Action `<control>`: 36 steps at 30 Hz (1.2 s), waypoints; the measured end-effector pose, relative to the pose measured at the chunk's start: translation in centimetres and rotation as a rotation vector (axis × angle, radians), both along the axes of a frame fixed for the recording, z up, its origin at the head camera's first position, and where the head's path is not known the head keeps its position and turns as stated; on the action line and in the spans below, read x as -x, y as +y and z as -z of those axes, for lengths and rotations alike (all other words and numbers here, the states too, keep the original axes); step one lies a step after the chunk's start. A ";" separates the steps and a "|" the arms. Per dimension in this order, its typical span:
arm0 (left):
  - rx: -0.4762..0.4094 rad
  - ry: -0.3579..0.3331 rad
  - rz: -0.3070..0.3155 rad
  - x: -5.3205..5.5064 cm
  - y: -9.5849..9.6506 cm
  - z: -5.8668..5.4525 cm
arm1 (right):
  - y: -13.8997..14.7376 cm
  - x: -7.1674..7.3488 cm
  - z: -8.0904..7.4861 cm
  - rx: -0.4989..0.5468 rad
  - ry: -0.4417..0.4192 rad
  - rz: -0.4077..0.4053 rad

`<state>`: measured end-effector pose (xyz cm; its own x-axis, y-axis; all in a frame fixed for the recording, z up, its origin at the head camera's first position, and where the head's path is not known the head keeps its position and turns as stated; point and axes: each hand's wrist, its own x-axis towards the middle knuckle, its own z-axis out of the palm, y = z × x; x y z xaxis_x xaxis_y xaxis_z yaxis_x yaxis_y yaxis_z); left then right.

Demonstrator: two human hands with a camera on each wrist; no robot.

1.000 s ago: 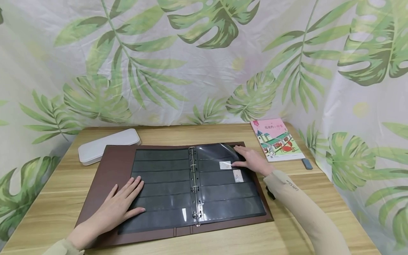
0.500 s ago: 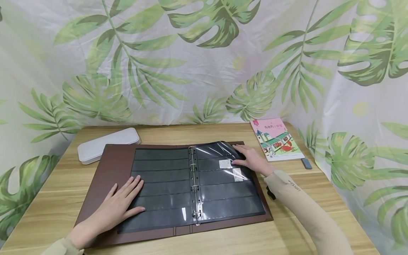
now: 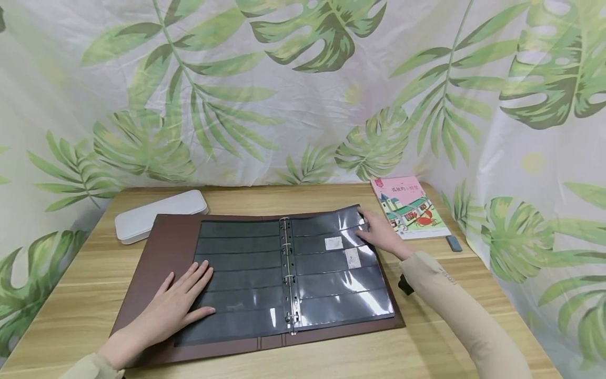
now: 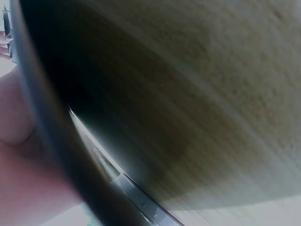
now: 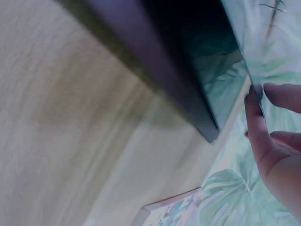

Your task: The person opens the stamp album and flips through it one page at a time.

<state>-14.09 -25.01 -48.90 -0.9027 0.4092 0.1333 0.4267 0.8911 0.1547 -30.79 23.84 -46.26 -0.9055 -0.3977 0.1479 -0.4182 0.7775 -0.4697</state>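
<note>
Brown ring binder (image 3: 172, 242) lying open mid-table, left hand (image 3: 177, 305) resting on its left page (image 3: 243, 279), fingers out straight. Right hand (image 3: 382, 231) has the right pocket page (image 3: 331, 284) pinched near its top outer corner, slightly raised. Two small slips (image 3: 333, 243) in that page. White case (image 3: 161, 216) at the wooden table's (image 3: 61, 316) far left corner, picture book (image 3: 407, 202) far right, blue-grey block (image 3: 453, 243) by the right edge.

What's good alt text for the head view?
A right hand pinches the right-hand page of an open brown binder; the left hand rests on its left side. A white case and an illustrated book lie farther back on the wooden table.
</note>
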 end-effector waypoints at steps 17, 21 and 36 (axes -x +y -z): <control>0.009 -0.011 -0.006 0.0 -0.3 -0.1 | -0.3 0.0 -8.9 0.271 -0.523 -0.019; 0.008 -0.017 -0.006 -0.1 -0.2 -0.1 | -0.8 0.1 -10.3 0.355 -0.577 -0.031; 0.003 -0.016 -0.008 -0.2 -0.1 -0.2 | -2.6 0.5 -11.0 0.716 -0.779 -0.139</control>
<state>-13.89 -25.15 -48.72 -0.9078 0.4027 0.1173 0.4175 0.8947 0.1590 -31.30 21.23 -35.30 -0.8046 -0.5546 -0.2122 0.1311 0.1826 -0.9744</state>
